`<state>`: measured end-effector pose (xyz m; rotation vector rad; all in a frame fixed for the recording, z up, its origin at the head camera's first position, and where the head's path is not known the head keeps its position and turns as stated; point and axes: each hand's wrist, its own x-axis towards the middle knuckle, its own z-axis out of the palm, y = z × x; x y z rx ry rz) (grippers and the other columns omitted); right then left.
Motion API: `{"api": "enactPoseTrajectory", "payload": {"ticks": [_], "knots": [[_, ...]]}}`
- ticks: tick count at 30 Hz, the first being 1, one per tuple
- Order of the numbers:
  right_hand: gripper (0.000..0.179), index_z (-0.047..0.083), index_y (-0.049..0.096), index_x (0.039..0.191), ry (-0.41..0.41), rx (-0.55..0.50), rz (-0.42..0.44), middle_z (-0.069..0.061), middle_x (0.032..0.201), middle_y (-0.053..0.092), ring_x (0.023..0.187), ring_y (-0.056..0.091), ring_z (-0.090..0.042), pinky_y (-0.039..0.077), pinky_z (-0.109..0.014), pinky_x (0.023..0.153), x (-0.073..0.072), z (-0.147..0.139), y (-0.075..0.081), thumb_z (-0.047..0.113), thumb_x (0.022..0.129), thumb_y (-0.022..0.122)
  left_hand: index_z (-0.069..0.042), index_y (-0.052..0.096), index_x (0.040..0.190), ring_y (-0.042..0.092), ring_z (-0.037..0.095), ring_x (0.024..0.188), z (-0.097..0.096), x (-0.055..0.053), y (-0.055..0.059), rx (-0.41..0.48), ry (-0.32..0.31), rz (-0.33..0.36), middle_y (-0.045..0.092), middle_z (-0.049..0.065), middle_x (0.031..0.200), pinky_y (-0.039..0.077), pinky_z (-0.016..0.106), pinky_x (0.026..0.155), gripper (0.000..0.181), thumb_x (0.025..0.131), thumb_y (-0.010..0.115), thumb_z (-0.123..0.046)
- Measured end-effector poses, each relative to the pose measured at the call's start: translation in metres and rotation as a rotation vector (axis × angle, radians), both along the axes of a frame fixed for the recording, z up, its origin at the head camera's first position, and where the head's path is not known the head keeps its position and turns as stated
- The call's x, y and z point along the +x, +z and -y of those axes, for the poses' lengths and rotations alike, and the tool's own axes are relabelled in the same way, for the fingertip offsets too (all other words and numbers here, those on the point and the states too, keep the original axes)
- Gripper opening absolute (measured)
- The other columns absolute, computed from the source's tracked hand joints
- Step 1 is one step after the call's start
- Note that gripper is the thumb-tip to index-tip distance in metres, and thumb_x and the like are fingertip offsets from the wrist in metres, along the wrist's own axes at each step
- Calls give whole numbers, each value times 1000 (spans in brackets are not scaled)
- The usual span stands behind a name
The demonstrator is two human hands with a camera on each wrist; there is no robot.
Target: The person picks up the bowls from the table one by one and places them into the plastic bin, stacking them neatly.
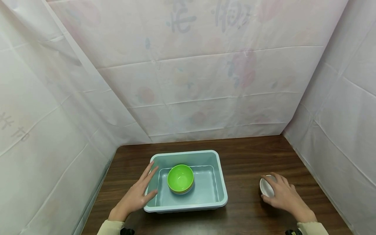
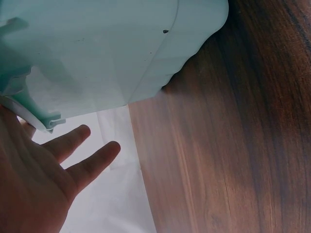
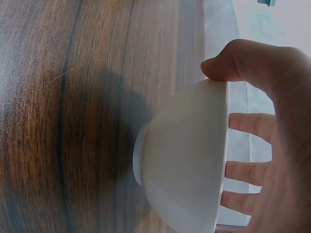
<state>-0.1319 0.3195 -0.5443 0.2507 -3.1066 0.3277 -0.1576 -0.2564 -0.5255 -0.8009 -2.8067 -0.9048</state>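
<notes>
On the right side of the table, my right hand (image 1: 283, 192) grips a small white bowl (image 1: 266, 186) by its rim from above. In the right wrist view, the thumb is bent over one side of the white bowl (image 3: 187, 150), and the other fingers reach across the rim. Whether its foot touches the table I cannot tell. My left hand (image 1: 136, 195), fingers spread, is at the left rim of a pale blue-green plastic basin (image 1: 205, 207). Inside this basin, left of its middle, a bright green bowl (image 1: 180, 178) tops a small stack; the edges of bowls below it show.
The dark wooden table (image 1: 243, 163) carries the basin and the white bowl. White sheeting (image 1: 211, 98) with faint prints rises behind the table, and more sheeting hangs at the left (image 1: 58, 130) and right.
</notes>
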Motion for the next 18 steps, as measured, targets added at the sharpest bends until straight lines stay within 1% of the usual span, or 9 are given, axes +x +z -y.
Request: {"api": "enactPoseTrajectory", "payload": {"ticks": [5,18], "knots": [[74,15,58,144,6,2,-5,-31,142,48,122,50,-60,45,-76,71,0,1,0,46,81,82,-25,19,167,38,39,149,0,0,0,3,1,3,11,13,174,54,57,92,79,102,63,-35],[73,17,59,143,1,-18,-19,-30,143,49,123,50,-60,45,-76,73,0,4,3,44,80,83,-26,19,167,39,39,149,0,0,-1,-5,2,-4,11,13,174,55,57,89,79,101,63,-35]]}}
